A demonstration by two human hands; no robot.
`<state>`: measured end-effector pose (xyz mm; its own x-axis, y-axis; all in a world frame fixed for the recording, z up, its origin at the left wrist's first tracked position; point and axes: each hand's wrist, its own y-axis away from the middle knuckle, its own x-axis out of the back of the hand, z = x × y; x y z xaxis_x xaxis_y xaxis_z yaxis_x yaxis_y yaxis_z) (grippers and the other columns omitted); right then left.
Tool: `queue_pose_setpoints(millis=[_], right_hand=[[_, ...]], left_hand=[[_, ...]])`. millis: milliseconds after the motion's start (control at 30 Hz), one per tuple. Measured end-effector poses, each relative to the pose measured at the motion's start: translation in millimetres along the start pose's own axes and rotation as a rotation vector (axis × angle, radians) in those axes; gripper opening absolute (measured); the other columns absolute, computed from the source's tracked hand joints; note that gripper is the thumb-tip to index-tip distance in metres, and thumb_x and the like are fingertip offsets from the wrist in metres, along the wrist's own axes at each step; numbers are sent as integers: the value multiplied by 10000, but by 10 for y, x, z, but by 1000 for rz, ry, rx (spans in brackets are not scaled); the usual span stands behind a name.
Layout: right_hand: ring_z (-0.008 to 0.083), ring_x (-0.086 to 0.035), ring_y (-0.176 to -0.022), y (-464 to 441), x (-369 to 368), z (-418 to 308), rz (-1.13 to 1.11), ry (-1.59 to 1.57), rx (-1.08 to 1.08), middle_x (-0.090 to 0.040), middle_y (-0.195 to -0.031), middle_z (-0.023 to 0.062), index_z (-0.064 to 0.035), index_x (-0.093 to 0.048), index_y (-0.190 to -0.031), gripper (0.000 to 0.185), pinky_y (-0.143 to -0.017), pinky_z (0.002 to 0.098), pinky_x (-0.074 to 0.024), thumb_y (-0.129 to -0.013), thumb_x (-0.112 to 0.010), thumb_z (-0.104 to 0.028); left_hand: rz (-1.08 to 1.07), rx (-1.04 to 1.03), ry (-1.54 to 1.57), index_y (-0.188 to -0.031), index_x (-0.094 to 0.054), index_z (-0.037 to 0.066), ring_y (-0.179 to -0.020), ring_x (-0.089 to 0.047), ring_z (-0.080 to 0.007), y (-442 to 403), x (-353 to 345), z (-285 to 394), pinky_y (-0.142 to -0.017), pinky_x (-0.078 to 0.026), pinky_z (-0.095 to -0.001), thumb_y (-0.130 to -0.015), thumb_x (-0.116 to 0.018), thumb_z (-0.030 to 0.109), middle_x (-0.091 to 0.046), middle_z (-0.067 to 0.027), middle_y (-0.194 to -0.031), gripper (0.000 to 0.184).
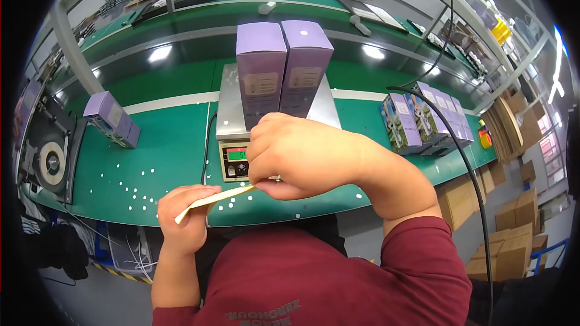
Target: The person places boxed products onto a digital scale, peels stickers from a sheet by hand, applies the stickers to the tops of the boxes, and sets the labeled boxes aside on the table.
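Pale yellow strip [232,194] slants between the person's two bare hands. The left hand [182,214] grasps it between thumb and fingers, with the lower end poking out past the grip; the right hand [296,154], curled with its back upward, pinches the upper end. The strip is over the near edge of a green tabletop [181,127], in front of a scale [228,102]. The right hand hides part of the scale's front, so its lit green display [236,154] shows only in part.

On the scale's metal plate stand two tall lavender boxes, a left one [261,63] and a right one [307,63], side by side, each with a pale label on its near face. A white dot [304,32] sits on top of the right one. More small white dots [152,171] lie scattered over the tabletop, mostly to the left.

Farther left, a smaller lavender box [112,119] stands near a dark device with a pale roll [52,163]. Well to the right, a row of printed lavender boxes [402,124] stands close together, and a black cable [462,145] hangs in front of them. Beyond the table's right end, brown cartons [510,250] are stacked on the floor; behind the scale runs another green surface [205,19]
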<state>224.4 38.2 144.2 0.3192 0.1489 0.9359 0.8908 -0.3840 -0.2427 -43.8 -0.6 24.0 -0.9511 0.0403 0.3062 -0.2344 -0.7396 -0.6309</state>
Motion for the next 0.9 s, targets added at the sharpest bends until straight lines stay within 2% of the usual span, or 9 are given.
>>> queue_pose_setpoints(millis=[133, 233, 367, 500, 567, 700, 800, 833, 900], right_hand=[[295, -638, -827, 6, -23, 44, 19, -121, 47, -670, -778, 77, -69, -729, -804, 33, -843, 416, -486, -776, -735, -85], [293, -641, -812, 5, 22, 74, 52, -123, 51, -685, -796, 77, -68, -738, -813, 58, -829, 407, -492, -755, -741, -69], [282, -630, -793, -1, 191, 130, 151, -86, 44, -683, -791, 75, -65, -739, -805, 70, -795, 393, -495, -738, -758, -59], [267, -625, -787, -77, 613, 180, 334, 246, 1, -682, -790, 76, -60, -737, -799, 62, -783, 384, -498, -742, -759, -49], [266, -626, -819, -150, 854, 296, 506, 608, -69, -680, -788, 71, -52, -738, -811, 47, -769, 380, -501, -765, -749, -55], [298, -621, -860, -317, 1031, 633, 451, 665, -160, -679, -808, 80, -46, -740, -826, 27, -788, 387, -511, -809, -734, -66], [294, -655, -994, -375, 998, 757, 155, 589, -326, -721, -981, 105, -49, -764, -911, 85, -858, 381, -523, -873, -720, -112], [294, -655, -994, -353, 1021, 750, 146, 589, -318, -721, -981, 105, -49, -764, -911, 85, -858, 381, -523, -873, -720, -112], [288, -663, -1089, -108, 1161, 689, 199, 347, -369, -687, -1210, 127, -68, -740, -1132, 296, -926, 384, -517, -878, -759, -219]], left_hand=[[-23, -24, -29, -959, -741, 9, -845, -772, -283, 0, 40, 31, -779, -598, -351, -805, -693, -95, -789, -149, -946, 192], [-55, -58, -28, -943, -730, 15, -831, -765, -283, -14, 29, 61, -766, -600, -347, -854, -676, -52, -785, -161, -928, 123], [-37, -73, 11, -945, -729, 10, -840, -767, -290, 21, 25, 12, -766, -600, -347, -844, -685, -57, -787, -158, -930, 129], [-67, -11, 45, -956, -737, -1, -857, -769, -291, 115, -45, -39, -776, -601, -344, -837, -685, -65, -789, -145, -931, 144], [-110, 21, 61, -962, -742, 0, -860, -767, -289, 217, -146, -93, -779, -598, -348, -838, -682, -66, -788, -141, -933, 153], [-255, 174, 108, -982, -756, 7, -867, -756, -289, 448, -314, -251, -784, -587, -359, -839, -676, -67, -783, -135, -935, 179], [-332, 346, 128, -994, -765, 16, -868, -747, -294, 556, -355, -341, -785, -577, -367, -840, -672, -65, -776, -137, -937, 197], [-333, 353, 128, -995, -766, 19, -865, -742, -299, 578, -353, -361, -783, -573, -370, -842, -670, -62, -772, -142, -935, 198], [-332, 371, 133, -997, -770, 27, -859, -731, -309, 639, -353, -386, -779, -563, -377, -847, -667, -57, -764, -151, -931, 200]])
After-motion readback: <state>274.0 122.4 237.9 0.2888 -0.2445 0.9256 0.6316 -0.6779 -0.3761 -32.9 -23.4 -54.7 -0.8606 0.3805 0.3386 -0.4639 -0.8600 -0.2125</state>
